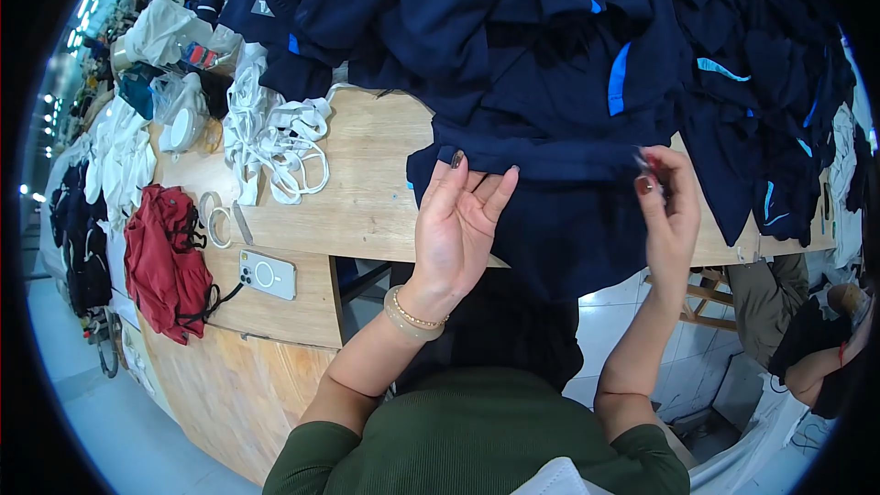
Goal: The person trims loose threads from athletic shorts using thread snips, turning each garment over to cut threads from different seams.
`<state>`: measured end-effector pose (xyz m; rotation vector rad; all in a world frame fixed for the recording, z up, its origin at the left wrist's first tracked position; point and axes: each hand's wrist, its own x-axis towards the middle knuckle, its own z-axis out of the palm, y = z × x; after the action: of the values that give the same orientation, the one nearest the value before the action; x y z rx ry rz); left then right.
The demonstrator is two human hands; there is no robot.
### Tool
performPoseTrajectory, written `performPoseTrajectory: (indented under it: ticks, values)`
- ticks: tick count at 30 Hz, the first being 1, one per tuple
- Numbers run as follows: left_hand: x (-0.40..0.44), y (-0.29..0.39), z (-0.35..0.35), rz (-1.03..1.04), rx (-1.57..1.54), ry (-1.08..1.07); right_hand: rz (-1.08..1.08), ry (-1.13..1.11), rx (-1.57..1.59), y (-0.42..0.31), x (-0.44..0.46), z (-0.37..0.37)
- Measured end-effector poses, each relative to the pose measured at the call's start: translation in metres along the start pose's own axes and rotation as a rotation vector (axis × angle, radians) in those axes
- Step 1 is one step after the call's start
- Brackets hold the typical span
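The navy fabric piece (577, 234) lies just beyond both hands, draped over the front edge of the counter (371, 174), with the heap of navy garments (412, 14) right behind it. Its folded band (559, 158) runs lengthwise from left to right, bridging the two hands. The left hand (458, 229) is at the band's left end, palm up, thumb against the cloth and fingers loosely spread; whether it pinches any fabric, I cannot tell. The right hand (676, 206) is nearer the right end, thumb and forefinger close together beside a small blurred object, their grip unclear.
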<state>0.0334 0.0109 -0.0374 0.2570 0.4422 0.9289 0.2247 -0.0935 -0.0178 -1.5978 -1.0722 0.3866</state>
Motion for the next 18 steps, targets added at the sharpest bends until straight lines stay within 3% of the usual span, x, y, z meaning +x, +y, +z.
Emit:
performPoseTrajectory:
  ticks: [5, 8, 12, 14, 18]
  values:
    - [-0.003, 0.002, -0.002, -0.013, -0.001, -0.042, 0.104, -0.109, 0.270, -0.015, -0.004, 0.024]
    - [-0.005, 0.003, -0.002, -0.012, 0.007, -0.084, -0.080, -0.073, 0.147, -0.018, -0.004, 0.038]
    - [-0.006, 0.003, -0.002, 0.000, 0.007, -0.086, -0.083, -0.031, 0.155, -0.027, 0.000, 0.039]
    - [-0.007, 0.004, -0.004, 0.042, 0.097, -0.135, 0.060, -0.140, 0.268, -0.027, 0.003, 0.031]
    - [-0.008, 0.004, -0.006, 0.109, 0.116, -0.208, -0.060, -0.165, 0.195, -0.025, 0.007, 0.029]
